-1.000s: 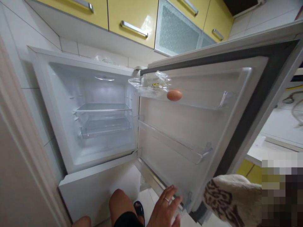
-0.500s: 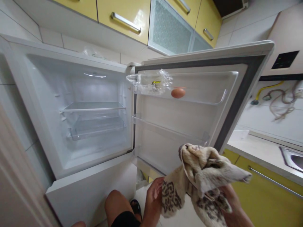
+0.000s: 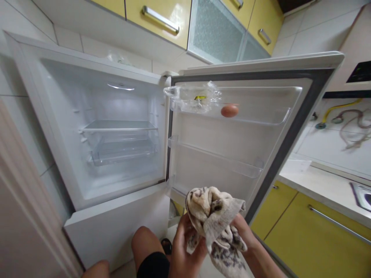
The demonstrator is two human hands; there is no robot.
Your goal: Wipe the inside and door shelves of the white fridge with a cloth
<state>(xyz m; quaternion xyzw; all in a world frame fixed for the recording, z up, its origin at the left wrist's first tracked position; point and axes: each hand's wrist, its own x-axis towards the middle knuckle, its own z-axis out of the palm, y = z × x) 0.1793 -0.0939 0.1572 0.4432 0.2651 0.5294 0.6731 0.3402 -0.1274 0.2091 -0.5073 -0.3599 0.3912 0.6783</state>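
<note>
A bunched cream cloth with dark patterned patches is held between my two hands, low in front of the open fridge door. My left hand closes around its left side, thumb toward the camera. On the right side, my right hand grips the cloth, its fingers largely hidden behind the folds. Just beyond the cloth is the fridge door, swung open to the right. At the left, the fridge compartment stands open, with a glass shelf and a clear drawer inside.
The door's top rack holds a brown egg and a crumpled clear plastic bag. A lower clear rack crosses the door. Yellow cabinets hang above. At right are a counter and a sink. My bare knee is below.
Both hands and the cloth have shifted left. The cloth is gathered into a tighter bundle, and my hands are closer together. The view has turned slightly, with the fridge sitting a little further right.
</note>
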